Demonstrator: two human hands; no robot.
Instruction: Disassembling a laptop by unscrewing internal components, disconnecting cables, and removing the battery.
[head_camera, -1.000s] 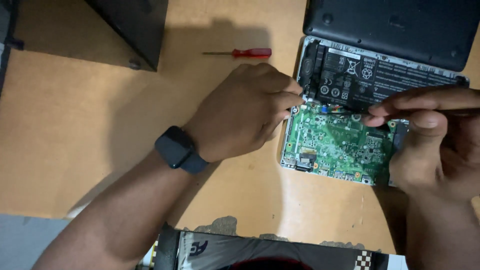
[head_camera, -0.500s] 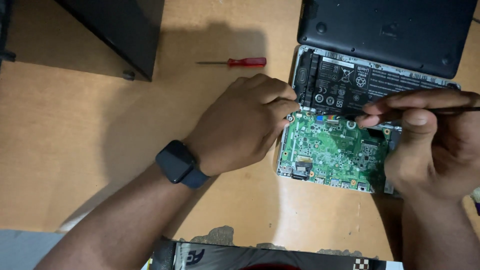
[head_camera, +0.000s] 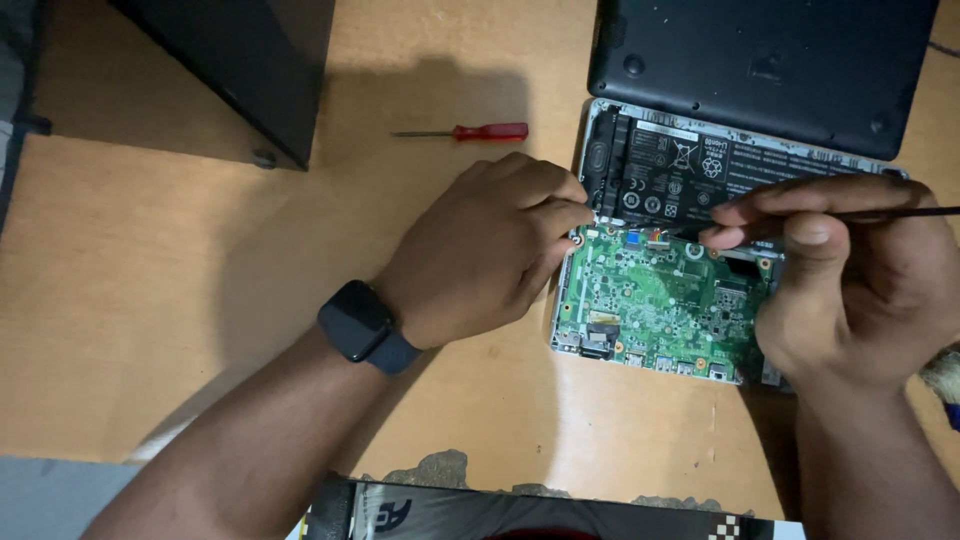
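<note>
On the wooden table, opened laptop sits upper right, green circuit board exposed. Left hand, fingers curled, presses on the board's top-left corner. Right hand pinches a thin dark tool, tip at the board's top edge. Red screwdriver lies apart.

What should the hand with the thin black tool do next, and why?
Probably ease the thin black tool tip under the small connector at the green circuit board's top edge: the right hand aims it there, while the left hand steadies the board's corner.
</note>
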